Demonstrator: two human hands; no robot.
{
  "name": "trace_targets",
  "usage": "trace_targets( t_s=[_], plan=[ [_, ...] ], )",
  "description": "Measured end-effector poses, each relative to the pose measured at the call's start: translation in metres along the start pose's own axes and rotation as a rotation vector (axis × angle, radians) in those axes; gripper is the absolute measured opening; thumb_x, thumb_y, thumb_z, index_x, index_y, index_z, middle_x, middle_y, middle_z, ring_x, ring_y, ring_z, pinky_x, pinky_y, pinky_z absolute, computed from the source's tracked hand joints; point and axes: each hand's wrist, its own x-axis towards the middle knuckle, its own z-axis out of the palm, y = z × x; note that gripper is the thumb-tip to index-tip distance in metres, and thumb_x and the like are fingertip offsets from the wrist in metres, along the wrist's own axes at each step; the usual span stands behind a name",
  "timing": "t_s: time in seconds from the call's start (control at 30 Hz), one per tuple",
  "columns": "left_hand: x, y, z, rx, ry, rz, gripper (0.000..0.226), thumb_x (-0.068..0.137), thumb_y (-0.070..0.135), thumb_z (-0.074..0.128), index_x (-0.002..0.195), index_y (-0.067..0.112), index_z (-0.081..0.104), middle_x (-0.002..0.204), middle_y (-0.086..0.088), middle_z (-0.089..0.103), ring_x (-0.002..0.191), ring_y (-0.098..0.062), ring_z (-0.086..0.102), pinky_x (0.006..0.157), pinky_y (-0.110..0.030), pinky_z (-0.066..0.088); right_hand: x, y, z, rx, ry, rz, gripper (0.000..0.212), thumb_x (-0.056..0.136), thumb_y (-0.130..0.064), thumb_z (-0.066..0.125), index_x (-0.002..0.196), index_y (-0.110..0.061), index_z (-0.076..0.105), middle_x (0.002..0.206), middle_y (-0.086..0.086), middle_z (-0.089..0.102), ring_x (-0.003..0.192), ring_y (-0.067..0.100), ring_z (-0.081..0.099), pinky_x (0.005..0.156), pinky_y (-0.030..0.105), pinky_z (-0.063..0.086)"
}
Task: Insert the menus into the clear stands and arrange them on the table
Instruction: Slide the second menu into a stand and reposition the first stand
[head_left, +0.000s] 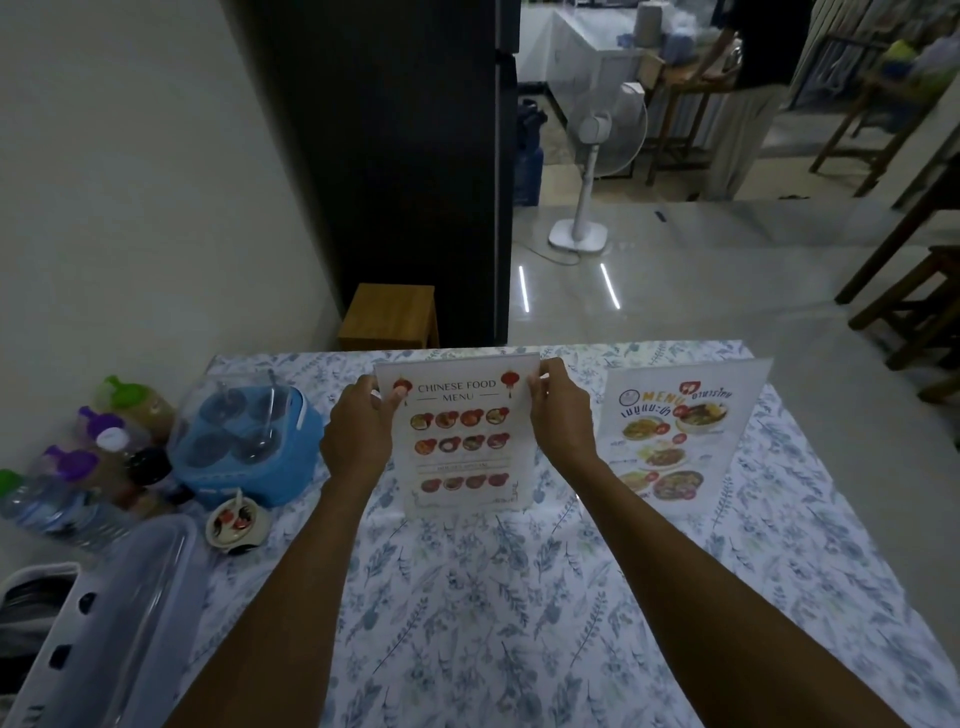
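A clear stand holding the Chinese Food menu (460, 447) stands upright in the middle of the table (519, 597), which wears a blue leaf-patterned cloth. My left hand (358, 436) grips the stand's upper left edge. At the upper right edge, my right hand (561, 415) pinches it with the fingers over the top corner. To the right, a second clear stand with a colourful Thai menu (675, 431) stands upright by itself, apart from both hands.
A blue condiment caddy (244, 441) with a clear lid sits left of the menu. Several sauce and water bottles (98, 457) line the wall. A small sauce bowl (236, 525) and a clear lidded box (119, 613) lie at front left. A wooden stool (389, 317) stands beyond the table.
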Motion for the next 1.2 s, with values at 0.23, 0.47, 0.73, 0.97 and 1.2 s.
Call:
trace_targets(
  t_s=[0.23, 0.47, 0.73, 0.97, 1.2],
  plan=[
    [-0.008, 0.005, -0.004, 0.004, -0.002, -0.024, 0.045, 0.097, 0.053, 0.051, 0.123, 0.016, 0.057, 0.117, -0.008, 0.065, 0.1, -0.028, 0.066, 0.076, -0.038, 0.05, -0.008, -0.002, 0.001, -0.052, 0.029, -0.012, 0.014, 0.104, -0.024, 0.039, 0.096, -0.019, 0.049, 0.082, 0.002, 0.065, 0.068, 0.016, 0.063, 0.055, 0.028, 0.05],
    [-0.014, 0.003, -0.011, 0.061, -0.014, 0.038, 0.043, 0.098, 0.051, 0.051, 0.117, 0.014, 0.058, 0.113, -0.007, 0.067, 0.096, -0.027, 0.067, 0.073, -0.037, 0.05, -0.013, -0.005, -0.002, -0.168, 0.011, -0.026, 0.018, 0.102, -0.012, 0.036, 0.088, -0.015, 0.048, 0.078, 0.002, 0.06, 0.065, 0.019, 0.06, 0.055, 0.034, 0.054],
    [-0.029, -0.005, -0.023, 0.139, -0.097, 0.084, 0.048, 0.099, 0.048, 0.048, 0.133, 0.015, 0.056, 0.13, -0.008, 0.061, 0.114, -0.029, 0.061, 0.086, -0.04, 0.048, -0.022, 0.0, -0.035, -0.349, -0.03, -0.111, 0.03, 0.099, -0.007, 0.042, 0.122, -0.005, 0.061, 0.096, 0.016, 0.073, 0.08, 0.028, 0.068, 0.072, 0.043, 0.059],
    [-0.065, -0.005, -0.016, 0.089, -0.157, 0.1, 0.045, 0.097, 0.049, 0.053, 0.13, 0.019, 0.056, 0.126, -0.002, 0.065, 0.109, -0.025, 0.064, 0.087, -0.039, 0.05, -0.048, 0.014, -0.074, -0.426, -0.075, -0.184, 0.029, 0.099, -0.019, 0.053, 0.125, -0.01, 0.064, 0.116, 0.012, 0.073, 0.099, 0.024, 0.071, 0.084, 0.032, 0.054],
    [-0.105, 0.041, 0.006, -0.044, -0.257, 0.225, 0.03, 0.096, 0.047, 0.055, 0.112, 0.022, 0.059, 0.104, 0.007, 0.068, 0.078, -0.009, 0.065, 0.067, -0.028, 0.05, -0.073, 0.041, -0.119, -0.444, -0.066, -0.137, 0.026, 0.096, -0.019, 0.057, 0.119, -0.013, 0.067, 0.118, 0.008, 0.073, 0.099, 0.021, 0.071, 0.081, 0.033, 0.059]
  ],
)
